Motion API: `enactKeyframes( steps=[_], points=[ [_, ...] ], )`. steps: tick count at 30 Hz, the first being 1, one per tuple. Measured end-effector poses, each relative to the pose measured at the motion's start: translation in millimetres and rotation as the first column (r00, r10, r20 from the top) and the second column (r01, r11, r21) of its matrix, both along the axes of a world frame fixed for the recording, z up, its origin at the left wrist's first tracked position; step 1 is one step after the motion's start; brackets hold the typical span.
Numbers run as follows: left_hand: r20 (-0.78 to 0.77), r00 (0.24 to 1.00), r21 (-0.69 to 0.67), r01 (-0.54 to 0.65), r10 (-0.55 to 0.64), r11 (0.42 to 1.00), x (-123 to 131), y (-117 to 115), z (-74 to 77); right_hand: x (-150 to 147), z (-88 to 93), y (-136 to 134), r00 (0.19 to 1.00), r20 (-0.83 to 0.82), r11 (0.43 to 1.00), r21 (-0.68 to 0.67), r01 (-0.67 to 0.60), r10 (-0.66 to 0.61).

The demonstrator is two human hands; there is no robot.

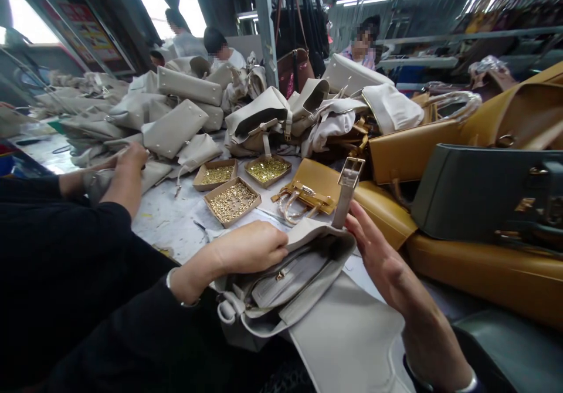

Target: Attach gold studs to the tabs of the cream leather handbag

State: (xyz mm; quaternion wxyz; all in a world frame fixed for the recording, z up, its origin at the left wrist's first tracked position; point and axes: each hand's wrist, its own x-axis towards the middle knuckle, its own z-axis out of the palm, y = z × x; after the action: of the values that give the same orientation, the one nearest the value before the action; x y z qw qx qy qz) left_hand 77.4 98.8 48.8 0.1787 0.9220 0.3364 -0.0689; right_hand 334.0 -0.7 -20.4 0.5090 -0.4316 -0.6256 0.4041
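So the beige bag point(303, 290) is right in front of the wearer at the near table point(152, 223) edge, mouth up, with its wide flap point(343, 334) hanging toward the lower right. Left hand point(255, 245) comes in from the left, forearm angled up, back of the hand on top, fingers curled over the rim in a pretty snug grip. Right hand point(385, 267) is on the other side, forearm slanting up and inward from the lower right, fingers stretched fairly straight, tips right by the buckle strap point(343, 208) that's poking up. Can't see the thumb, so can't tell if it's actually pinching anything. Just past the bag there's a mustard bag point(317, 182) and a tray of gold bits point(233, 202). A co-worker's hand point(132, 157) is off to the left.
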Motion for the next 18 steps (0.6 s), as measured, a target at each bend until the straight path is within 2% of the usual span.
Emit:
enactKeyframes(
  steps=[3,4,6,7,9,11,13,15,18],
  points=[
    [0.044,0.999,-0.062,-0.008,0.011,0.998,1,1,0.7,0,0.0,11,0.972,0.220,0.996,0.015,0.085,-0.086],
    [0.047,0.999,-0.084,-0.023,0.027,0.996,1,0,0.8,-1,-0.6,15,0.959,0.257,0.993,0.040,0.110,-0.117],
    [0.018,0.999,-0.103,-0.047,0.049,0.994,3,-4,-0.2,-2,-3.9,25,0.961,0.232,0.988,0.081,0.134,-0.150],
    [-0.002,0.998,-0.073,-0.067,0.067,0.995,5,-8,-1.4,-4,-6.4,31,0.971,0.190,0.988,0.077,0.135,-0.147],
    [0.005,0.991,0.083,-0.134,0.134,0.988,9,-18,-4.4,-8,-12.1,41,0.983,0.117,0.990,0.042,0.136,-0.140],
    [0.154,0.971,0.279,-0.220,0.183,0.935,14,-30,-7.0,-12,-17.0,50,0.985,0.089,0.989,0.025,0.146,-0.148],
    [0.366,0.924,0.339,-0.248,0.116,0.907,19,-42,-8.8,-16,-20.7,55,0.987,0.066,0.989,0.024,0.145,-0.146],
    [0.483,0.875,0.262,-0.190,0.042,0.946,24,-53,-10.9,-19,-23.9,58,0.993,0.018,0.993,0.014,0.118,-0.118],
    [0.399,0.915,0.108,-0.105,0.053,0.989,29,-58,-18.5,-22,-30.0,59,0.995,-0.053,0.996,0.022,0.091,-0.090]
  ],
)
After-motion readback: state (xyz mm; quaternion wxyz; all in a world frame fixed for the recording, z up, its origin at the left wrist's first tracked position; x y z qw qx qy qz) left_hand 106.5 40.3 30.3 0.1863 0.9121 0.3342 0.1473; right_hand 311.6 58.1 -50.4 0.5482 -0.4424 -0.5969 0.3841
